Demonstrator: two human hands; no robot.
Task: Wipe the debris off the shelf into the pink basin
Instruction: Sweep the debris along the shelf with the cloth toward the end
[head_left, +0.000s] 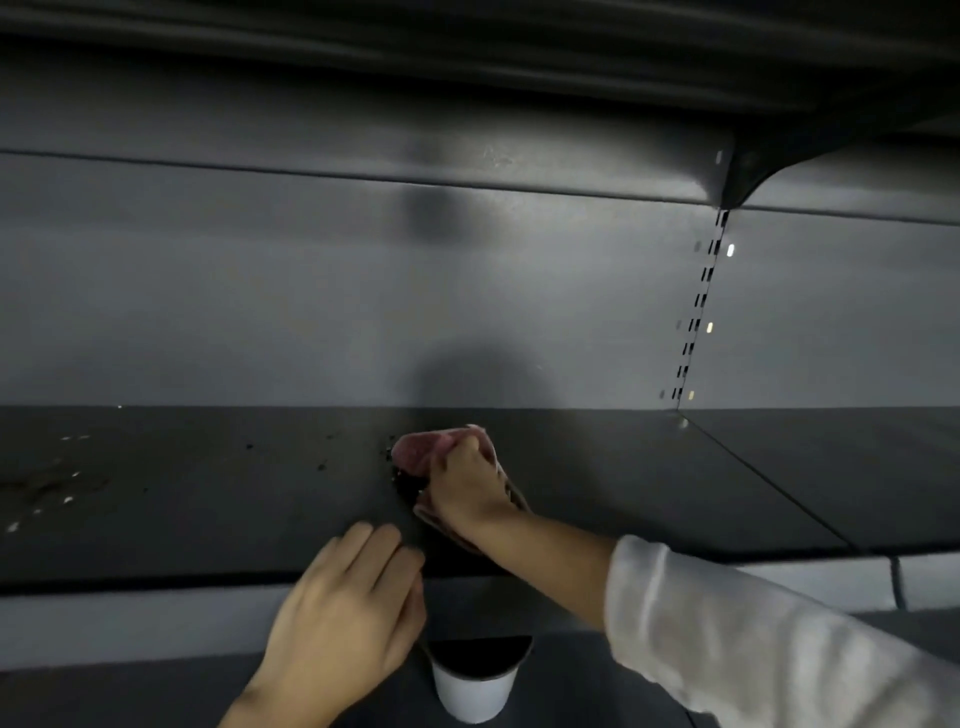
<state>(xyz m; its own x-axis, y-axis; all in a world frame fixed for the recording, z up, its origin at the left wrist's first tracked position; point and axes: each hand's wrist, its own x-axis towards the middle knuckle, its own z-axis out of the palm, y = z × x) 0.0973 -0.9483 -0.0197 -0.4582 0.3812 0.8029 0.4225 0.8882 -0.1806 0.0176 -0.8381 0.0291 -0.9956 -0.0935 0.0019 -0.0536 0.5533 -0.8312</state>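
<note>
My right hand (470, 486) is shut on a pink cloth (415, 451) pressed flat on the dark metal shelf (208, 499), near its middle. Small dark debris specks (322, 465) lie on the shelf just left of the cloth, with more scattered farther left. My left hand (345, 618) rests over the shelf's front edge, fingers together and curled down, holding nothing that I can see. No pink basin shows in this view.
A white cup (474, 691) with dark contents stands on the lower level below the shelf edge. A slotted upright (698, 306) divides the back panel at the right. Pale specks (67, 499) dot the shelf's far left.
</note>
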